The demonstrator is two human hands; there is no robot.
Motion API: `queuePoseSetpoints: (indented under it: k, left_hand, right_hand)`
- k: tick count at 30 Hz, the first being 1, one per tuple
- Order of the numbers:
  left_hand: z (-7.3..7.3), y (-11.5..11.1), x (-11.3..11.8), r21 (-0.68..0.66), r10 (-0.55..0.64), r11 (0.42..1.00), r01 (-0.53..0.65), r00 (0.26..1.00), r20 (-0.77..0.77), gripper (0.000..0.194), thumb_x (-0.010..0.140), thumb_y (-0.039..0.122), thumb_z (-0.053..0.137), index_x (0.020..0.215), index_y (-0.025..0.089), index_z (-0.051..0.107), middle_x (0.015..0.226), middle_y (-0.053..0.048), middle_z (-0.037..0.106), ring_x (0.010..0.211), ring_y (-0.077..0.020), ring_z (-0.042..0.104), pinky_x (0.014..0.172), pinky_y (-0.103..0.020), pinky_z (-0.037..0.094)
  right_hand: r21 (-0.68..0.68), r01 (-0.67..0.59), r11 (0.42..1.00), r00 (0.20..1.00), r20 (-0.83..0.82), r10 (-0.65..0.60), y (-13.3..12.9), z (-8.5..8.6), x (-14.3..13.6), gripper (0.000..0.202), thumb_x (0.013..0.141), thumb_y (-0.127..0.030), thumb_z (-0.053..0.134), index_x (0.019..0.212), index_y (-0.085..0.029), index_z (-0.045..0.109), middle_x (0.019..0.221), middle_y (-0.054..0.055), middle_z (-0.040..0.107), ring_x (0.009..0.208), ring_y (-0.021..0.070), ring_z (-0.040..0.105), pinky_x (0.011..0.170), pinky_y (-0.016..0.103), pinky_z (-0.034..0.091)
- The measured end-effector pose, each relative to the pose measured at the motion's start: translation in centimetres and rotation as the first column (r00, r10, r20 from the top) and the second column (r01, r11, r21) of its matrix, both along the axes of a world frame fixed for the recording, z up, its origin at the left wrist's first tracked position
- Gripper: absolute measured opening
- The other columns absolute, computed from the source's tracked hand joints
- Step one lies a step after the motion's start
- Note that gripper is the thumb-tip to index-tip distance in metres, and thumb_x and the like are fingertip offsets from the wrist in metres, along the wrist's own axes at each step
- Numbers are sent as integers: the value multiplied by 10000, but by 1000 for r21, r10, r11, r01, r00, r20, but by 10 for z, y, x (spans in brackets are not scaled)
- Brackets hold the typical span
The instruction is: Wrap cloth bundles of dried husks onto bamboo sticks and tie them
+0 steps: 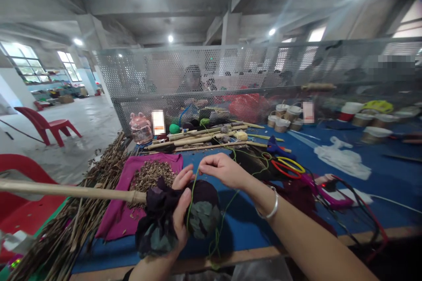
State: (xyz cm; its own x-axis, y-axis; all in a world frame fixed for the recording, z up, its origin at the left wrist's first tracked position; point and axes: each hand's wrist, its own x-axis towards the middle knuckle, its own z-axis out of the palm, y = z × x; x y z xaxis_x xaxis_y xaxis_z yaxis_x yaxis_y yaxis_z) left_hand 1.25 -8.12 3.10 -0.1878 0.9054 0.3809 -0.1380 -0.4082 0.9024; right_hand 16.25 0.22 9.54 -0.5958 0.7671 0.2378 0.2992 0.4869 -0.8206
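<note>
My left hand is wrapped around the neck of a dark cloth bundle, patterned with grey-green leaf shapes. Loose gathered cloth spreads on the other side of that hand. From the gathered cloth a bamboo stick extends off to the left. Above the bundle, my right hand pinches a green string between thumb and fingers. The string runs down across the bundle beside my left hand, and more of it trails in loops below and behind. Whatever fills the bundle is hidden by the cloth.
Dried plant bits lie on a magenta cloth, with dry stalks further left. Behind are bamboo sticks. Right stand scissors, a magenta corded tool, a plastic bag and tubs. A perforated screen closes the back.
</note>
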Motion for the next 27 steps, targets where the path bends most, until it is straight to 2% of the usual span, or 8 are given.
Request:
queuePoseSetpoints:
  k: [3, 6, 9, 13, 15, 18, 24, 27]
  left_hand:
    - [7, 0, 5, 59, -24, 998, 20, 998, 57, 317, 892, 403, 467, 1011, 214, 692, 1426, -49, 473, 1325, -261, 398, 1137, -403, 228]
    - [12, 8, 11, 9, -69, 998, 68, 967, 244, 298, 884, 405, 474, 908, 205, 694, 1295, -71, 601, 1239, -258, 502, 1069, -406, 345]
    - [16, 19, 16, -31, 25, 999, -15, 942, 333, 285, 850, 414, 524, 878, 186, 692, 1148, -76, 685, 1068, -234, 614, 922, -342, 469]
    - [24, 29, 26, -83, 132, 991, -107, 893, 429, 307, 806, 434, 552, 899, 176, 690, 1069, -59, 705, 953, -197, 646, 801, -274, 509]
    - [28, 33, 31, -115, 140, 989, -94, 846, 514, 293, 787, 429, 557, 910, 192, 679, 1018, -38, 713, 863, -184, 665, 735, -275, 525]
    - [30, 37, 37, -144, 95, 989, -14, 815, 571, 330, 765, 445, 552, 958, 199, 659, 840, -21, 727, 695, -176, 674, 635, -279, 527]
    - [27, 42, 41, -234, 71, 970, 69, 838, 541, 410, 774, 504, 537, 1050, 216, 631, 810, -3, 721, 662, -144, 652, 581, -222, 483]
    - [33, 41, 42, -249, 108, 967, 48, 811, 575, 318, 756, 467, 579, 929, 208, 645, 793, 17, 713, 692, -135, 656, 653, -220, 490]
  right_hand:
    - [-131, -55, 990, 998, 17, 58, 8, -8, -4, 294, 782, -386, 561, 677, -125, 647, 575, -26, 542, 564, 100, 442, 567, 228, 355]
    - [-241, -110, 964, 992, -82, 93, 0, -25, -12, 292, 700, -413, 638, 624, -133, 606, 566, -32, 535, 579, 106, 439, 576, 234, 379]
    - [-356, -39, 934, 936, -340, -91, -27, -51, -22, 318, 686, -466, 653, 763, -160, 615, 560, -36, 528, 549, 101, 432, 507, 208, 354]
    - [-676, -49, 736, 799, -468, -377, -75, -89, -34, 478, 794, -559, 485, 1146, -236, 475, 621, -20, 550, 458, 110, 445, 363, 178, 188]
    - [-586, 166, 793, 741, -456, -492, -95, -103, -37, 482, 801, -498, 524, 1209, -272, 402, 880, 52, 607, 630, 154, 557, 401, 203, 314]
    - [-202, 515, 833, 700, -462, -545, -109, -109, -37, 397, 801, -441, 580, 1138, -264, 468, 1202, 130, 507, 909, 222, 565, 673, 318, 488]
    - [-150, 321, 935, 840, -410, -354, -94, -90, -31, 262, 897, -415, 473, 920, -183, 593, 800, 61, 627, 697, 171, 563, 620, 270, 456]
    - [52, 306, 950, 930, -232, -287, -85, -88, -17, 259, 924, -310, 417, 850, -177, 625, 761, 61, 647, 694, 163, 574, 634, 263, 416]
